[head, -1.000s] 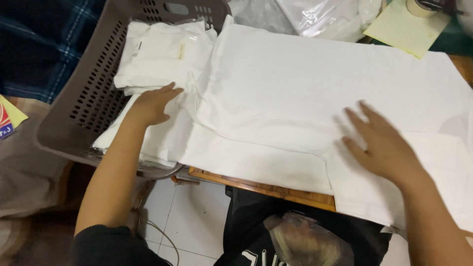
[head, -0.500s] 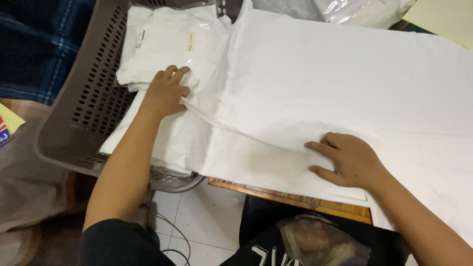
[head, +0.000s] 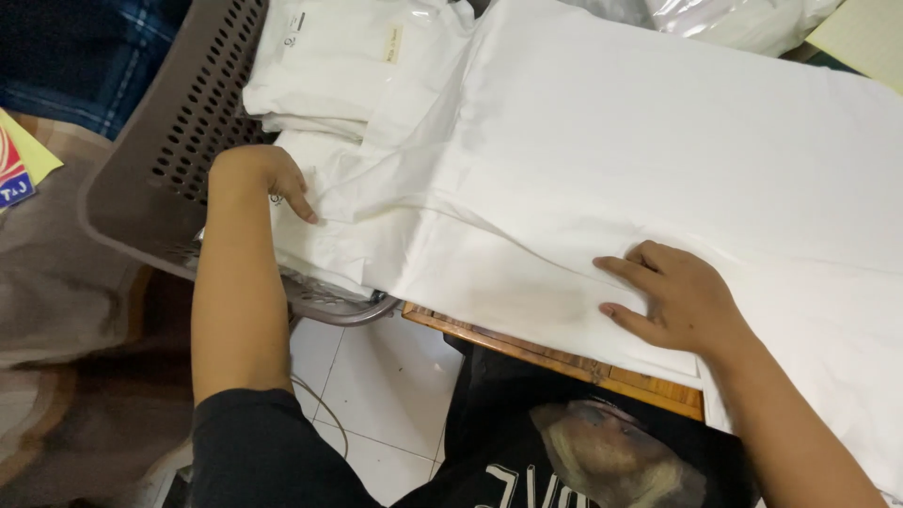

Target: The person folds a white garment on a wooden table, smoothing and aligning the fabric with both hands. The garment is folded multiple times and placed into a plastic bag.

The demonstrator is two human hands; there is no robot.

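Observation:
A large white cloth (head: pixel 649 160) lies spread over a wooden table (head: pixel 564 362), its left end draped into a grey perforated basket (head: pixel 179 141). My left hand (head: pixel 263 179) is closed on a fold of the white cloth at the basket's edge, pinching the fabric. My right hand (head: pixel 673 296) presses flat on the cloth near the table's front edge, fingers apart. Folded white garments (head: pixel 339 66) are stacked in the basket beyond my left hand.
Clear plastic bags (head: pixel 734 19) lie at the back of the table, with a pale yellow sheet (head: pixel 870 38) at the far right. A brown cushion (head: pixel 66 310) and a blue checked cloth (head: pixel 85 66) sit left of the basket. White floor tiles (head: pixel 376 376) show below.
My left hand moved down to the basket's near side and closed on the cloth's fold. My right hand slid left along the front edge, smoothing the cloth.

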